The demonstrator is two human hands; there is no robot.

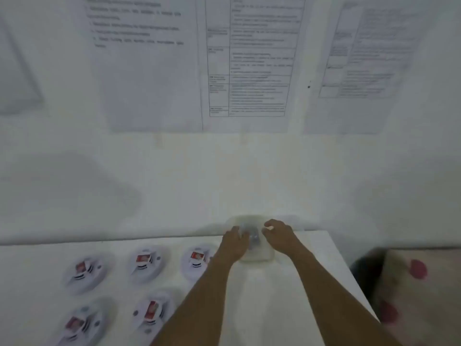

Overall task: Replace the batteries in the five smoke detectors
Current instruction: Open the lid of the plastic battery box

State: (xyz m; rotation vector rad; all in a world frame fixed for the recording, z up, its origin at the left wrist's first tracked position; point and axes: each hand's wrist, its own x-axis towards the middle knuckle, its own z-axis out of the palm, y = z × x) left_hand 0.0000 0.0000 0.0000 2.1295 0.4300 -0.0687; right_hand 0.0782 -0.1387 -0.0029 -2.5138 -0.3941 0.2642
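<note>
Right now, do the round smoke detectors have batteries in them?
Yes, it looks so. Each of the five smoke detectors lies open-side up with a red battery in its slot. The picture is blurry.

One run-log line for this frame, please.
phase: at container | left hand and right hand on clear container | five smoke detectors open, red batteries showing | image blurred

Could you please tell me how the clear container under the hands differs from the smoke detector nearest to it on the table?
The clear container is see-through and roughly squarish with rounded corners; the nearest smoke detector is opaque white and round. The container is being handled by the left hand and right hand, while the detector lies untouched. The detector shows a red battery in its open back; the container's contents are too blurred to name. Both rest on the white table.
</note>
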